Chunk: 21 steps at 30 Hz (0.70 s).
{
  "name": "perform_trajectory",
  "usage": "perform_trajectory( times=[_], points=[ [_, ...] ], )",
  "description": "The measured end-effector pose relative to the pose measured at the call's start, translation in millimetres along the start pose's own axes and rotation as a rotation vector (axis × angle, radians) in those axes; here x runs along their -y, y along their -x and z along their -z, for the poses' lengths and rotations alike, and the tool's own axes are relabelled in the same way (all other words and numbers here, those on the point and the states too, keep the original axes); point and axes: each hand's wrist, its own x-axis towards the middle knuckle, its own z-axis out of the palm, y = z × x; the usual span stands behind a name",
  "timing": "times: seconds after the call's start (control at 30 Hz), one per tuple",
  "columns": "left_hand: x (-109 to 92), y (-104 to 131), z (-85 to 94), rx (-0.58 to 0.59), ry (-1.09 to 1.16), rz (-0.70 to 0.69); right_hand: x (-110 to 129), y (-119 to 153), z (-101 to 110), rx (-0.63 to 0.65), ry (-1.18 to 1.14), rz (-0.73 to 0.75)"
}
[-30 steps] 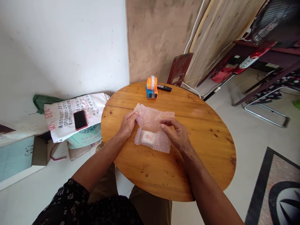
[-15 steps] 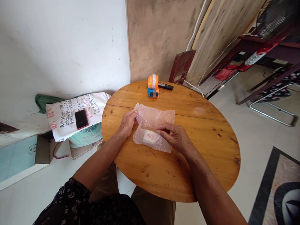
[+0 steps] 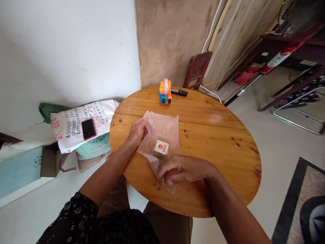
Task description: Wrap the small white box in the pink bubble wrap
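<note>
A sheet of pinkish bubble wrap (image 3: 169, 127) lies spread on the round wooden table (image 3: 218, 149). On top of it, uncovered, rests a small cream box (image 3: 160, 148) with a red emblem and red label. My left hand (image 3: 138, 131) pinches the sheet's far left edge between thumb and fingers. Nearer to me, my right hand (image 3: 181, 170) is curled over the near edge of the wrap and grips it, covering part of that edge. Neither hand touches the box.
At the table's back stand an orange and blue tape dispenser (image 3: 165, 92) and a black handheld device (image 3: 179, 92). A dark red chair (image 3: 198, 70) is behind it. To the left, a phone (image 3: 88, 128) lies on a printed white sack (image 3: 72, 127).
My right hand has pulled the near flap of bubble wrap toward me, laying the sheet open. The box, seen through the wrap before, is now exposed. My left hand has stayed nearly still.
</note>
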Motion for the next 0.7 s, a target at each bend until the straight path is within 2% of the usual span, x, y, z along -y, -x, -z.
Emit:
perform_trajectory(
  times=[0.03, 0.1, 0.3, 0.37, 0.5, 0.6, 0.7],
  points=[
    [-1.0, 0.0, 0.6, -0.003, -0.008, -0.008, 0.0, 1.4, 1.0, -0.009, -0.019, 0.000],
    [-2.4, 0.0, 2.0, -0.001, -0.025, -0.028, -0.4, 4.9, 4.0, -0.110, -0.015, -0.008],
    [-2.8, 1.8, 1.8, 0.036, -0.041, -0.018, -14.1, 5.2, 15.7, -0.688, 0.026, -0.066],
    [-3.3, 3.5, 1.0, 0.056, -0.084, 0.011, -23.0, 1.9, 19.9, -0.873, 0.126, -0.104],
    [-4.0, 6.0, 2.1, 0.104, -0.233, -0.037, -40.7, -1.8, 28.9, -1.230, 0.542, -0.245],
    [-4.2, 6.9, 4.1, 0.127, -0.322, -0.078, -50.5, 0.6, 35.6, -1.389, 0.734, -0.311],
    [-5.6, 8.0, 5.2, 0.155, -0.361, -0.065, -56.9, 3.9, 41.5, -1.471, 0.797, -0.361]
  ],
)
